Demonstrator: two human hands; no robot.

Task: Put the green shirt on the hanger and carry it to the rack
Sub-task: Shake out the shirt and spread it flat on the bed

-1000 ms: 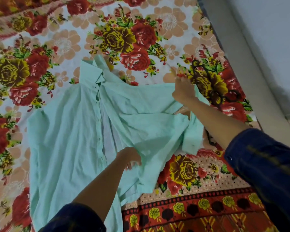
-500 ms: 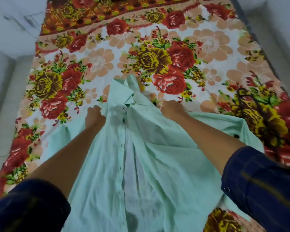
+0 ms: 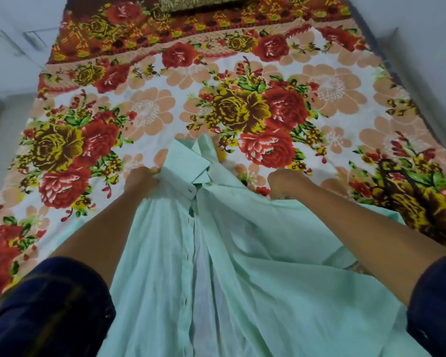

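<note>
At the far left, a pale cabinet front (image 3: 16,45) stands beyond the bed's far left corner, blurred. A dark blue sleeve (image 3: 44,307) fills the near left corner of the view, and a bare forearm runs from it toward the middle of the bed. The left hand (image 3: 141,182) lies on the floral bedsheet (image 3: 150,114) with its fingers curled into the left shoulder of the green shirt (image 3: 165,279), just beside the collar (image 3: 188,161), bunching the cloth in its grip.

The shirt is spread over the near half of the bed, collar pointing toward the far edge and the body running down to the near edge and out of view. Its front is open: the button placket (image 3: 189,243) runs down the middle, and a paler inner layer shows in the gap between the two front panels. The collar is folded and stands slightly raised off the sheet.

Right of the collar, the right hand (image 3: 285,182) has its fingers curled and clutches the shirt's right shoulder. Its forearm crosses over the right front panel and ends in a second dark blue sleeve (image 3: 435,305) at the near right corner.

A black hanger (image 3: 397,176) lies on the sheet near the bed's right edge, well apart from both hands, partly lost against the dark flower print. At the far edge, a patterned pillow (image 3: 204,2) is partly in view.
</note>
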